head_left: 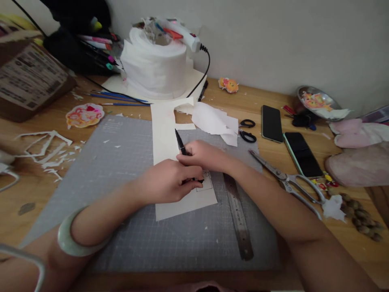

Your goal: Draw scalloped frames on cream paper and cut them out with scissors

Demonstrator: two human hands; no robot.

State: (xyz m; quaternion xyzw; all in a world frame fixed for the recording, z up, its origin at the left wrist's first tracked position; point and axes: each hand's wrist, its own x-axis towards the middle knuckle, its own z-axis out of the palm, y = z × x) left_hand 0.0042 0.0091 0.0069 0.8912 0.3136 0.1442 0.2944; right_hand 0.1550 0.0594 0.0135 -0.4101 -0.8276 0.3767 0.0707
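My right hand [202, 156] is closed around a black marker [180, 142], whose narrow end points up and away to the left. Just below it, my left hand [172, 180] pinches a small black marker part [199, 181] between thumb and fingers. Whether that is the cap or the marker's lower end, I cannot tell. Under both hands lies a long strip of white paper [164, 134], with a black-outlined drawing [206, 182] partly hidden by my fingers. The paper rests on a grey cutting mat [127, 235]. A metal ruler [238, 219] lies to its right.
Large scissors [285, 177], black-handled scissors [248, 130] and two phones [272, 123] lie to the right. A metal bowl [299, 105] stands behind them. At the back are a white roll [154, 69] and a corded glue gun [185, 36]. Paper scraps [54, 152] litter the left.
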